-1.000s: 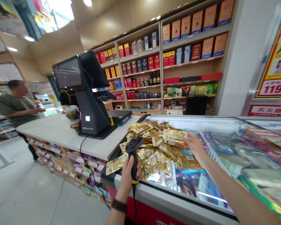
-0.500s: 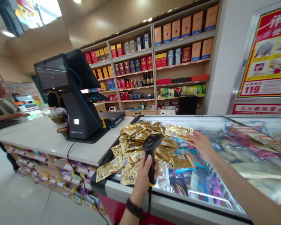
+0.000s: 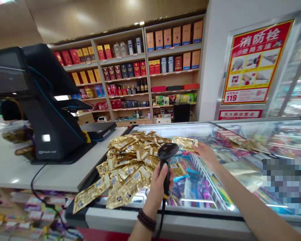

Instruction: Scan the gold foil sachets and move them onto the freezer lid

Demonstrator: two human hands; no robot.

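Left hand: the left hand (image 3: 158, 187) is clenched around the grip of a black barcode scanner (image 3: 167, 157), thumb up along the handle, a dark bead bracelet (image 3: 146, 220) on the wrist.
Scanner: held upright, its head tilted toward the heap of packets; its black cable (image 3: 160, 224) drops from the base of the grip past the wrist.
Right hand: the right hand (image 3: 206, 154) reaches out over the glass and pinches one gold packet (image 3: 185, 143) by its near edge, fingers under it and thumb on top.
Held packet: raised just off the glass at the far right edge of the heap, lying nearly flat, a white label on its upper face.
Heap: a pile of gold packets (image 3: 126, 164) is spread over the left end of the glass freezer lid (image 3: 215, 187), most with a small white label (print too small to read); a few trail toward the front left corner.
Freezer: coloured packaged goods show through the glass beneath both hands.
Counter: a white counter (image 3: 12, 167) adjoins the freezer on the left and carries a black checkout terminal (image 3: 43, 110), with a cord running from its base over the counter's front edge.
Background: wooden shelves (image 3: 150, 73) of boxed goods and bottles stand against the far wall; a red and yellow poster (image 3: 256, 63) hangs to their right.
Unclear: part of the freezer top at the right is pixelated.
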